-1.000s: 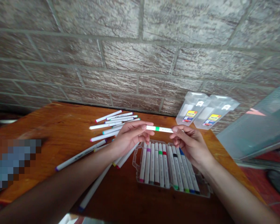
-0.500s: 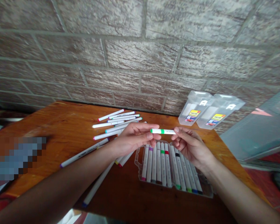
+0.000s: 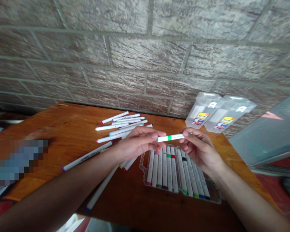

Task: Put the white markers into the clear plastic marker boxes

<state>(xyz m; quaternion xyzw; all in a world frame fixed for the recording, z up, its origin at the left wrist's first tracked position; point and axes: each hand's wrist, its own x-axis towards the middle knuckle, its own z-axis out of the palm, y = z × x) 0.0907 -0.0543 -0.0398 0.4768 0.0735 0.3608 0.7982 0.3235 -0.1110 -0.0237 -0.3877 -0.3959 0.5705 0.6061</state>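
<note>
At the far left of the wooden table [image 3: 50, 135], a blurred object [image 3: 19, 164] lies; I cannot tell what it is. To the right of it, loose markers [image 3: 108, 138] lie in a spread pile, several crossing one another, so perhaps they were placed without any order.

My left hand [image 3: 141, 141] is in front of part of this pile. Its thumb and fingers are bent around the green end of the green-banded marker [image 3: 175, 137], but I cannot tell how firmly they press. This marker is in the air between my hands, almost level, above the back of the open marker case [image 3: 214, 198]. In the case, the white markers [image 3: 169, 170] lie side by side in two groups, probably because its two halves guide them. My right hand [image 3: 199, 145] pinches the marker's other end between thumb and forefinger; held by its ends, it shows the band and small print. Behind, two boxes [image 3: 203, 108] stand near the wall [image 3: 125, 64], maybe to be out of the way.

About materials: the table is brown, slightly shiny wood; the markers are straight, smooth sticks; the case is thin clear plastic; the boxes are translucent, with yellow labels; the wall is of rough stone-like blocks.
</note>
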